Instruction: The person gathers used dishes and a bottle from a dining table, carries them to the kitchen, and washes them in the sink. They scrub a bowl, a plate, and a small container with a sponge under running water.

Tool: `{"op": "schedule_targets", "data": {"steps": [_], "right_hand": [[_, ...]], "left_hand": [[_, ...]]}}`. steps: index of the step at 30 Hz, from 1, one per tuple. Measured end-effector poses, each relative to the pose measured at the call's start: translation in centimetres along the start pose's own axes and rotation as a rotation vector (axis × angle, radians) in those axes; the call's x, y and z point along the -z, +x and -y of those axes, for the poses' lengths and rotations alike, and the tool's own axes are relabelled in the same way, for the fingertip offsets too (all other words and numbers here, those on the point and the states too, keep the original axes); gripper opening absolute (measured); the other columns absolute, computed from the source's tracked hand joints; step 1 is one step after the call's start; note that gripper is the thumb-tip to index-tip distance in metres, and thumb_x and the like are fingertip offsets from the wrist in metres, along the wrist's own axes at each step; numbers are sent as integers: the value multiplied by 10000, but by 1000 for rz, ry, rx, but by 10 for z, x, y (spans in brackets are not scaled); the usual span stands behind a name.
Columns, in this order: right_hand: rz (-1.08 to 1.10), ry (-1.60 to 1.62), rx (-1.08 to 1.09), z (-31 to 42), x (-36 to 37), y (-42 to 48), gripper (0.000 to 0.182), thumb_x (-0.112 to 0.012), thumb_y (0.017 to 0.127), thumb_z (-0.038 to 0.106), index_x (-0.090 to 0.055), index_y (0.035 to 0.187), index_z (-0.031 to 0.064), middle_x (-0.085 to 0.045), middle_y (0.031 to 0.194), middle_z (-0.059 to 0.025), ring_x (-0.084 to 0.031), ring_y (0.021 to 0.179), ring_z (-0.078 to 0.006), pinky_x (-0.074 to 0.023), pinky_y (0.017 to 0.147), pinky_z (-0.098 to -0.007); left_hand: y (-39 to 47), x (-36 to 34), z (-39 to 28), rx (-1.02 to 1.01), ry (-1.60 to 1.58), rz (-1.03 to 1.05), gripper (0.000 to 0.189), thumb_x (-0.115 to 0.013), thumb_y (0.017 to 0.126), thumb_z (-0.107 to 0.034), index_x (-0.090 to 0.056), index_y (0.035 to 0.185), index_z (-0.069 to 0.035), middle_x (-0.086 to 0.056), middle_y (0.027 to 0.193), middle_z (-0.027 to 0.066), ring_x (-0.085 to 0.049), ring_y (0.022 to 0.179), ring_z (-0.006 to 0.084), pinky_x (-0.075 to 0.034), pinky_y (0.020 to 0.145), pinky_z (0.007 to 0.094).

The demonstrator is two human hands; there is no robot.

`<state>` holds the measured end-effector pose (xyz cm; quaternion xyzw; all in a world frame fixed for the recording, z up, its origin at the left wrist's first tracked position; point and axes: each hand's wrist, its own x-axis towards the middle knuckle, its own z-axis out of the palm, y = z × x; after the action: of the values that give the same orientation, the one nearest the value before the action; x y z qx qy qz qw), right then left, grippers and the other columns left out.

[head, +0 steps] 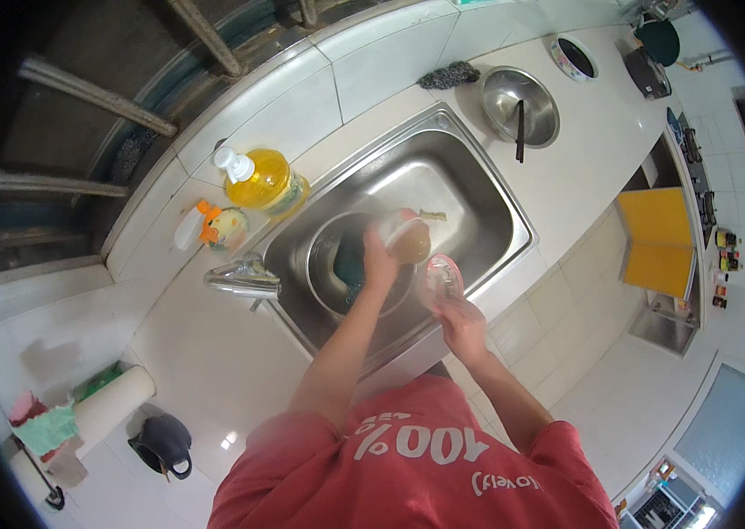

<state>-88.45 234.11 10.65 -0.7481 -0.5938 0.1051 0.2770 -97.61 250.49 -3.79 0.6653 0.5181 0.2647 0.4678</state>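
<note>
Over the steel sink point(478, 192), my left hand point(380, 261) grips a small bowl point(407, 237), tilted, with brownish content or a brownish inside; blur hides which. My right hand point(462, 324) holds a clear round lid point(444, 278) with a red rim, near the sink's front edge. Below my left hand, a round metal basin point(317, 254) stands in the sink with dark liquid or a dark thing in it. A pale scrap point(433, 215) lies on the sink floor just beyond the bowl.
The faucet point(243, 278) reaches over the sink's left end. Behind it stand a yellow detergent pump bottle point(267, 182) and an orange-topped spray bottle point(224, 228). On the right counter are a steel bowl point(505, 99) with dark chopsticks point(520, 132) and a scouring pad point(450, 75).
</note>
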Motion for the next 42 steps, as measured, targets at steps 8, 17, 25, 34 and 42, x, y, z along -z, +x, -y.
{"op": "schedule_targets", "data": {"steps": [8,17,25,34,42], "right_hand": [[16,-6,-47,-16,1,-16,244,-689,688,26,-648,927,53,-657,956,-133,-625,902,-333,-507,785,-402],[-34,-52,14,-3,4,-2,147,-684,717,63,-637,856,49,-668,857,-105,-648,824,-260,-518,836,-388],[52,49,83,5,-15,6,149,-679,715,73,-633,856,57,-658,820,-99,-641,801,-274,-520,815,-386],[104,51,197,19,-43,17,106,-653,727,80,-631,829,60,-646,775,-96,-631,767,-274,-503,728,-371],[144,81,199,48,-104,41,276,-586,675,30,-618,947,66,-630,744,-98,-619,712,-263,-488,695,-374]], "left_hand": [[5,-3,-38,-458,259,103,537,-510,771,26,-453,1272,-159,-467,1258,153,-466,1169,349,-477,885,431],[-2,21,13,-61,151,-139,576,-555,722,51,-400,1269,-40,-489,1214,206,-490,1098,391,-438,900,404],[-9,27,147,642,-285,-95,485,-530,807,4,-353,1258,2,-525,1155,195,-600,986,308,-567,700,383],[-7,53,129,826,-449,260,419,-469,936,-368,-502,1201,-46,-573,1145,120,-580,1017,266,-541,701,415],[-58,91,7,633,-1013,136,540,-447,927,-496,-405,1298,-105,-531,1206,77,-524,1089,216,-488,810,407]]}}
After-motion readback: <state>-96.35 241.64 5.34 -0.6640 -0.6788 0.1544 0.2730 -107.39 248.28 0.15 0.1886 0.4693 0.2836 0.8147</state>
